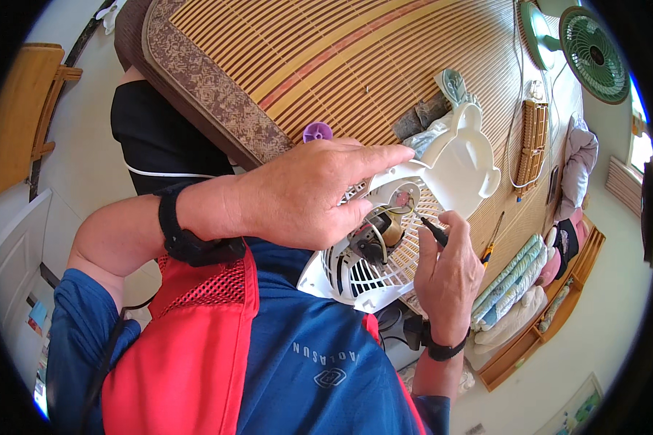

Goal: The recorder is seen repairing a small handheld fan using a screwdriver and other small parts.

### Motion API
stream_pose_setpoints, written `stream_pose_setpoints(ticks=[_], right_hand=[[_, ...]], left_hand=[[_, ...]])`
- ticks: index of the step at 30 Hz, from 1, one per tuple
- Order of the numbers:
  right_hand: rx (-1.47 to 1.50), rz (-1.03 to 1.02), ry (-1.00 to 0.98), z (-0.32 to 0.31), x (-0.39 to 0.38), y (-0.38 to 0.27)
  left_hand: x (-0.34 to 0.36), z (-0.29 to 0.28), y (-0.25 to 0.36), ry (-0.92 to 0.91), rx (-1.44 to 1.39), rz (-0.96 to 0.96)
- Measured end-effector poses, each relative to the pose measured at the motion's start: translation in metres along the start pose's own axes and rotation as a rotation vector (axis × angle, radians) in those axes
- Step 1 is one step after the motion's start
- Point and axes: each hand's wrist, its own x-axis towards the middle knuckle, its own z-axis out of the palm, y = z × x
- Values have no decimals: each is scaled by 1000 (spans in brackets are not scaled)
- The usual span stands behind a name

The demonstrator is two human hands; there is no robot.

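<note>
Fingers of my right hand pinch a thin black tool, closed round its handle, its tip slanting up and left toward the motor in the white fan grille. That grille is my landmark: it rests against my lap, and the motor sits in its middle, just left of the tool tip. The tool's long axis runs from my right fingers toward the motor, so my right hand is the nearer one for working there. My left hand lies over the grille's upper left, fingers curled on its rim and the white back cover, gripping them steady. Beyond the grille, a purple knob lies on the bamboo mat. To the grille's right lies a screwdriver. Far beyond stands a green fan.
</note>
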Motion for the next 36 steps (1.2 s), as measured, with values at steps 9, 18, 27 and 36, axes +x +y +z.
stream_pose_setpoints(ticks=[9,18,27,36], right_hand=[[23,34,-50,-2,0,2],[31,86,-70,0,0,5],[-48,96,-123,-2,-1,6],[7,119,-169,-3,-2,5]], left_hand=[[0,-2,0,-3,14,9],[0,-5,6,-33,20,-16],[0,-2,2,-15,22,12],[0,-3,3,-19,30,4]])
